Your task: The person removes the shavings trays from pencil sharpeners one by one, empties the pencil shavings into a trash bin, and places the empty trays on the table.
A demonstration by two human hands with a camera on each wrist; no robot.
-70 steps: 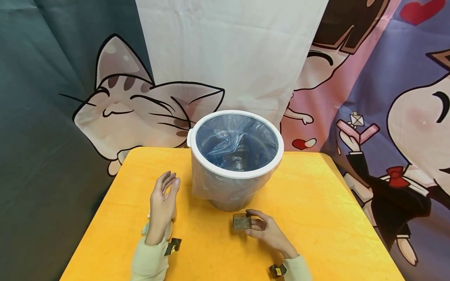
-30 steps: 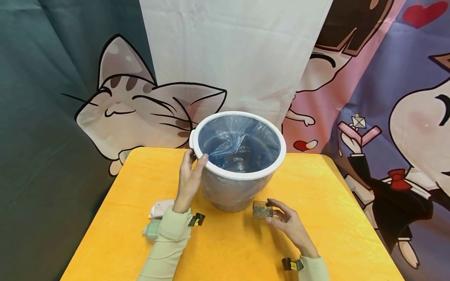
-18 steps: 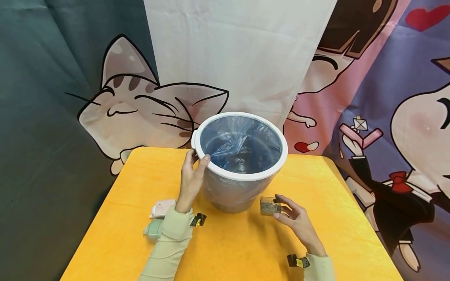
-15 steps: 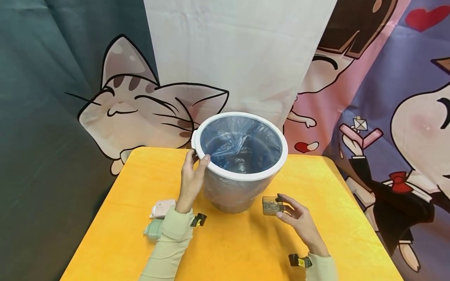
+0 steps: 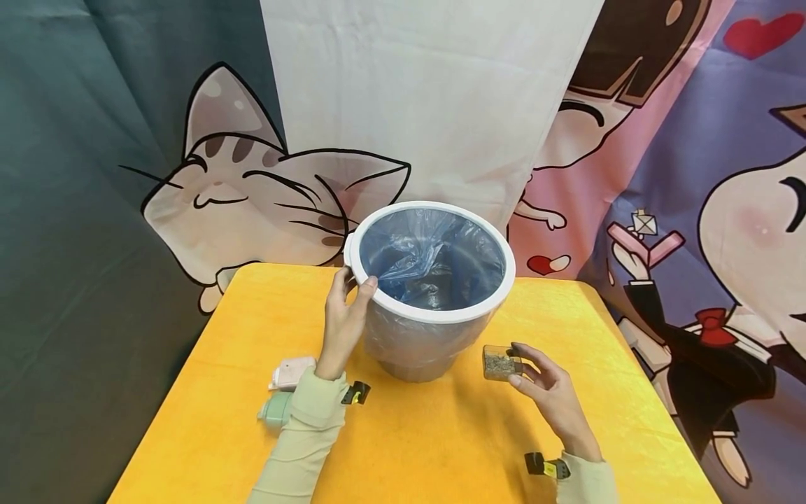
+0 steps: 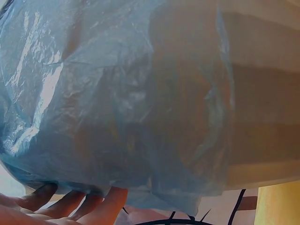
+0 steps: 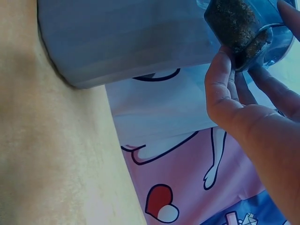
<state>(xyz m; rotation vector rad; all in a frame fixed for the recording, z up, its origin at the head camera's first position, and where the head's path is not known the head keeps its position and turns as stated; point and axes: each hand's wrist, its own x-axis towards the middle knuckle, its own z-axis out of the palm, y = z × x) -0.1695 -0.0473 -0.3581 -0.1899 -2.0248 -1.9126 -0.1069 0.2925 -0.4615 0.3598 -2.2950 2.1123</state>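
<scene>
A trash can with a white rim [image 5: 434, 316], lined with a thin bluish plastic bag [image 5: 409, 255], stands on the table. My left hand [image 5: 343, 329] grips the rim on its left side, thumb on top and fingers outside; in the left wrist view those fingers [image 6: 115, 206] lie against the bag's overhang. To the right of the can, my right hand [image 5: 554, 395] pinches a small clear box [image 5: 500, 364] between thumb and fingers, held above the table. Dark, crumbly matter fills its lower part, seen closer in the right wrist view as a brownish mass [image 7: 236, 28].
On the yellow tablecloth [image 5: 403, 448] left of my left forearm lie a pale pink container [image 5: 291, 374] and a mint-green one [image 5: 275, 409], the latter partly behind the sleeve. A printed cloth backdrop [image 5: 403, 84] hangs behind the table.
My left hand has moved up from beside the can and taken hold of its rim, uncovering the pink and green containers. My right hand has carried the box rightward and slightly up.
</scene>
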